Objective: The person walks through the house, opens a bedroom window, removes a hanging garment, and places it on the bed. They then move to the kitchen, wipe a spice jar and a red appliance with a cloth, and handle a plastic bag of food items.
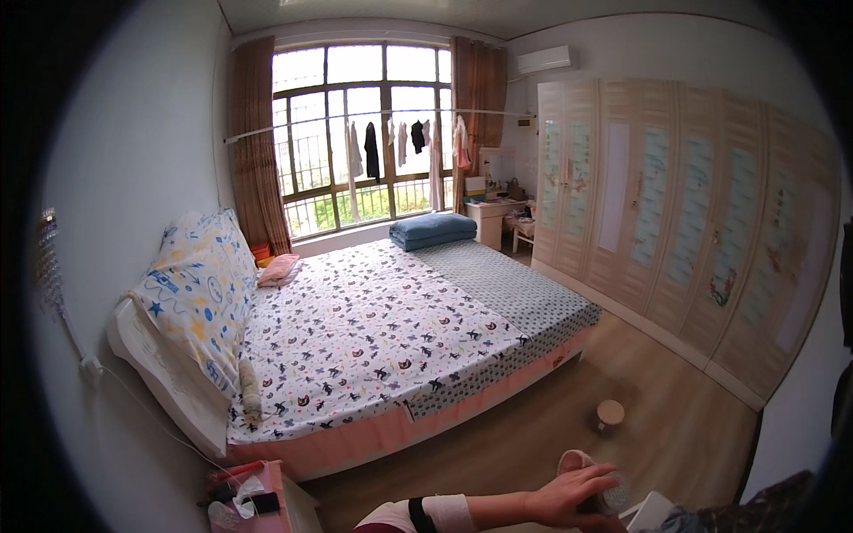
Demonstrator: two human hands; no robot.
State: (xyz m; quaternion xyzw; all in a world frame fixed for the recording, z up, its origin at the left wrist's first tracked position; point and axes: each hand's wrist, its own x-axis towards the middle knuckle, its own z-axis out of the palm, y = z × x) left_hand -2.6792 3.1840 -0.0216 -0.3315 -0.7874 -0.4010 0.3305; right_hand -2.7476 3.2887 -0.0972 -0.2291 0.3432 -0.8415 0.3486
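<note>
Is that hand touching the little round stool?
Apart: the head view shows brown floor between the hand and the stool.

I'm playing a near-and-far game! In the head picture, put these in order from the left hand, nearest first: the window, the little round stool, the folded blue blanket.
1. Little round stool: on the floor, ahead of the left hand.
2. Folded blue blanket: on the bed's far end.
3. Window: at the back, beyond the bed.
</note>
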